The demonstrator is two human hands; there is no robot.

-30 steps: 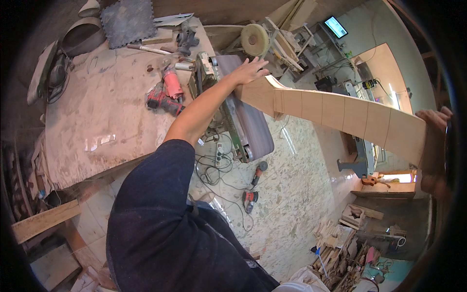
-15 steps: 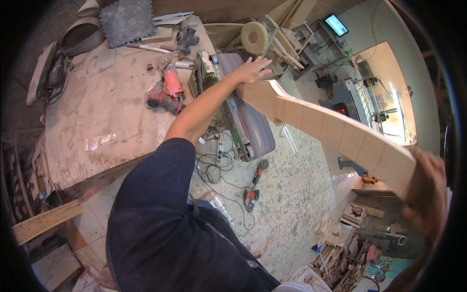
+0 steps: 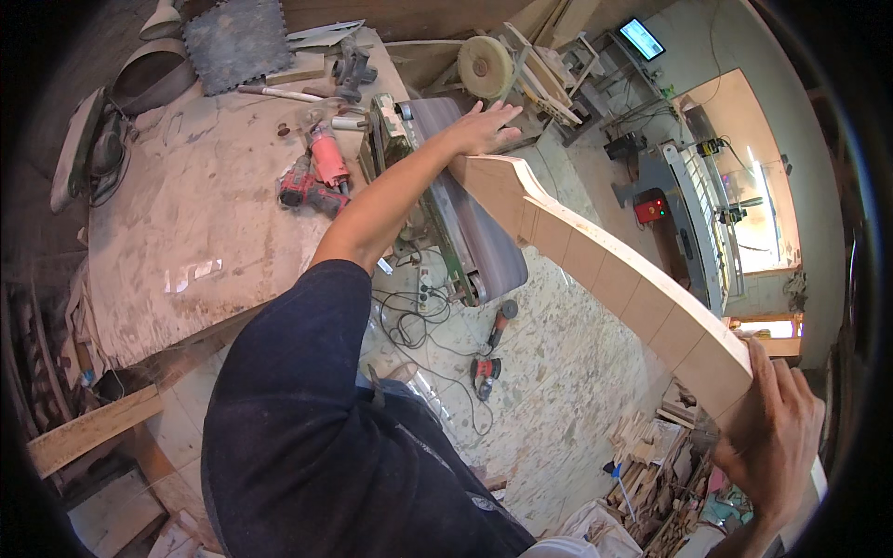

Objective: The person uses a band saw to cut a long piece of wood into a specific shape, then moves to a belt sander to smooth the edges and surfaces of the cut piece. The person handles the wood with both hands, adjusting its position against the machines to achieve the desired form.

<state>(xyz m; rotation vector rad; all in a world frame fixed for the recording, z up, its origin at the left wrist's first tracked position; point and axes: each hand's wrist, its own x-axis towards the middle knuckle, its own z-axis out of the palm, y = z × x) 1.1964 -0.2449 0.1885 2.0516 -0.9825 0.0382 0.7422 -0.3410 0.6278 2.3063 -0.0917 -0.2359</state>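
Observation:
A long, curved piece of pale wood (image 3: 609, 270), marked with several cross lines on its side, slants from the upper middle down to the right. Its upper end lies against the grey belt of a belt sander (image 3: 479, 223). My left hand (image 3: 486, 128) is at that end, fingers stretched out and apart; the palm is over the wood's end, and the contact beneath it is hidden. At the lower right my right hand (image 3: 777, 432) grips the other end, with its fingers wrapped over the edge.
On the dusty workbench (image 3: 195, 223) at left lie a red power tool (image 3: 327, 153) and a red-and-black drill (image 3: 307, 191). Cords and a sander (image 3: 484, 370) lie on the floor below. Wood scraps (image 3: 651, 465) are piled at lower right, and a monitor (image 3: 642, 39) stands at the back.
The wood's right end has swung down and to the left along with my right hand, which was blurred before. My left hand stays nearly in place at the sander, fingers still spread.

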